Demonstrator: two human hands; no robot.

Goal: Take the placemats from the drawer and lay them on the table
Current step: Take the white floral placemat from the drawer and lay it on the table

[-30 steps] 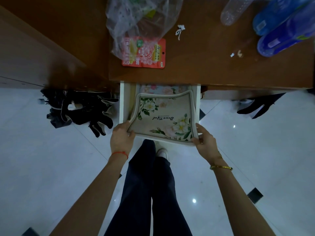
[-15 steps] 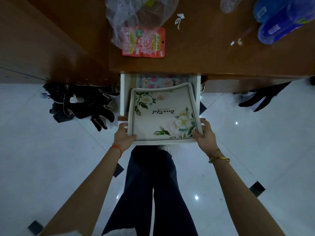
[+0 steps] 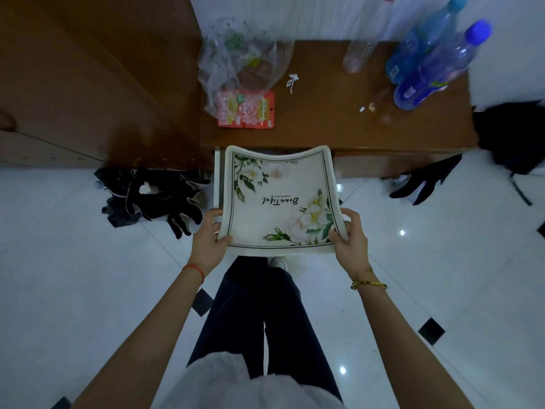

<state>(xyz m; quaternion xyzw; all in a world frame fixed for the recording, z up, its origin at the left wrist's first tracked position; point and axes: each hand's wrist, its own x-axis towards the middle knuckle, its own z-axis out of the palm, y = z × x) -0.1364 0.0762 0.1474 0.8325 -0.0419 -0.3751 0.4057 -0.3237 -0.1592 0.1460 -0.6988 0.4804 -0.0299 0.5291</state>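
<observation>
head view: your left hand and right hand each pinch a near corner of the floral placemat, held over the open drawer just short of the table; looks light, floppy, sagging mid-span, so keep both corners.

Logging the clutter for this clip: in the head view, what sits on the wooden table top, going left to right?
Clear plastic bag → white scrap → clear empty bottle → blue bottles. The red snack packet lies partly under the bag, so I leave it out.
</observation>
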